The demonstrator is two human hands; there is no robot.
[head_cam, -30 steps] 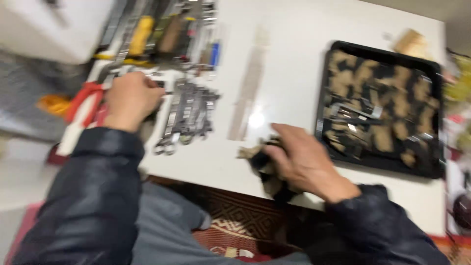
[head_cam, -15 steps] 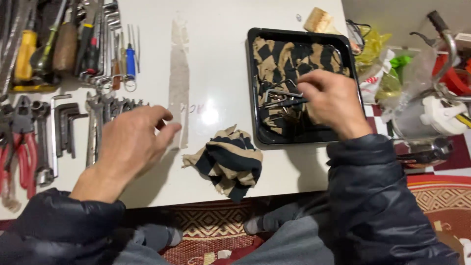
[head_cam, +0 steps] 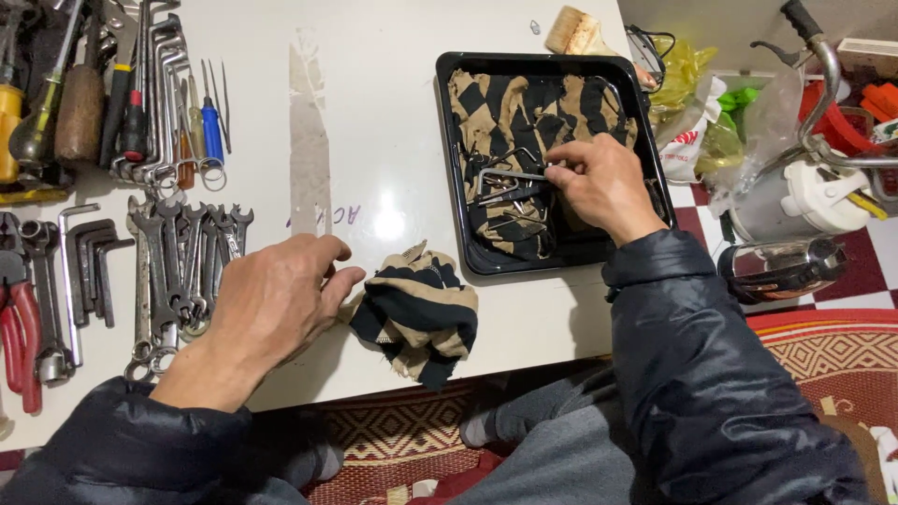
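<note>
Metal hex keys (head_cam: 500,182) pinched by right hand (head_cam: 603,187); left hand (head_cam: 271,304) rests open.

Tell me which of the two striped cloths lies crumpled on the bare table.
The bunched striped cloth near the table's front edge, just right of the left hand. The other striped cloth is spread flat, lining the black tray.

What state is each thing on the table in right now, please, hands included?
Left hand: flat on the table, fingers spread, holding nothing.
Right hand: in the tray, fingers pinching a hex key.
Black tray: lined with striped cloth, hex keys loose on it.
Crumpled striped rag: bunched near the table edge, beside the left hand.
Wrenches: laid side by side.
</note>
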